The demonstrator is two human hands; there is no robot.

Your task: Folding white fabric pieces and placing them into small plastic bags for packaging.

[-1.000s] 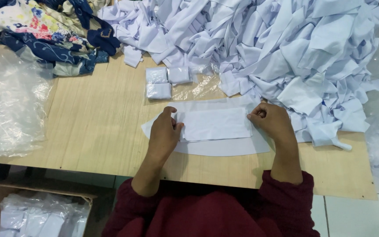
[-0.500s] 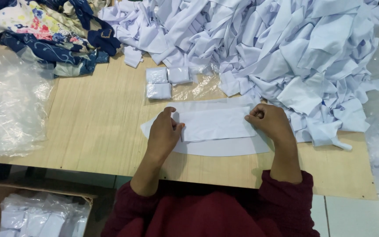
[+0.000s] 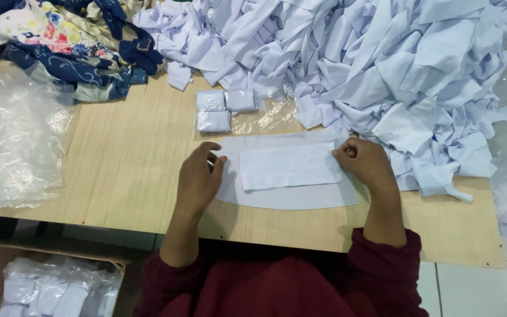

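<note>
1. White cloth (image 3: pixel 289 166), folded into a flat rectangle, lies on a larger pale sheet (image 3: pixel 277 196) near the front edge of the wooden table (image 3: pixel 124 170), right between my two hands.
2. My left hand (image 3: pixel 199 179) rests palm down at the cloth's left end, fingers spread loosely and touching the pale sheet; it grips nothing, and I judge it is there to pin the layers flat so they do not slide.
3. My right hand (image 3: pixel 366 161) sits at the cloth's right end with the fingers curled in narrow; it seems to pinch the cloth's edge or corner, though I cannot tell for sure whether fabric is caught between the fingertips.
4. With one hand at each end, the cloth is kept stretched and square, which I read as the reason for this hold.
5. A big heap of white cloths (image 3: pixel 371 64) is piled at the far right, within easy reach of my right hand.
6. Three small packed white bundles (image 3: pixel 223 108) sit together just beyond the sheet, apart from the heap.
7. Patterned blue fabric (image 3: pixel 66 44) lies at the far left corner, clear plastic bags (image 3: pixel 16 152) hang over the left edge, and a box of bagged pieces (image 3: pixel 54 290) stands below the table.
</note>
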